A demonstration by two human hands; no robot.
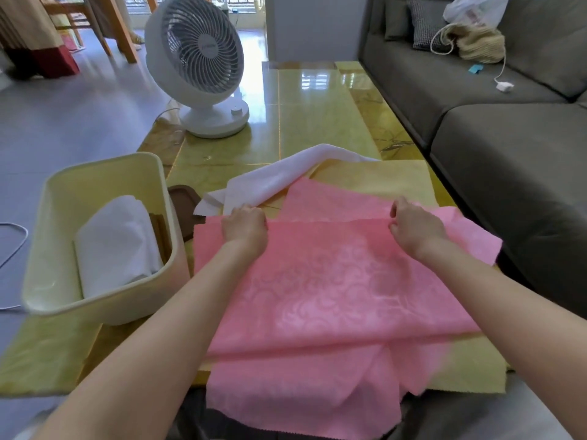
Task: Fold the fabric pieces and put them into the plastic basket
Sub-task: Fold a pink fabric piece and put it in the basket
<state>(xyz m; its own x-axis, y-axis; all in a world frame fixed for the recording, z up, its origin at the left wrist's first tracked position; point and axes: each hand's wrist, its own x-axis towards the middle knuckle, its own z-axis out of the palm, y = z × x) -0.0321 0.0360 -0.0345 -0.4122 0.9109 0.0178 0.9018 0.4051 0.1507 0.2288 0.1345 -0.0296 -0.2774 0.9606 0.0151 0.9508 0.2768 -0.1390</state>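
The basket (57,217) sits left of the spread fabric (333,281), the fan (203,58) behind, sofa (508,154) right.

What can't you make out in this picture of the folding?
Head view:
- Fingertips of left hand and right hand: tucked into the pink fabric fold.
- Yellow fabric: mostly under the pink one.
- Brown thing in the basket: mostly behind folded white fabric and the wall.

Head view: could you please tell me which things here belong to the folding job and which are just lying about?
Job: pink fabric, gripped by left hand and right hand; white fabric; yellow fabric; plastic basket with folded white piece.
Lying about: fan; sofa; straw bag.
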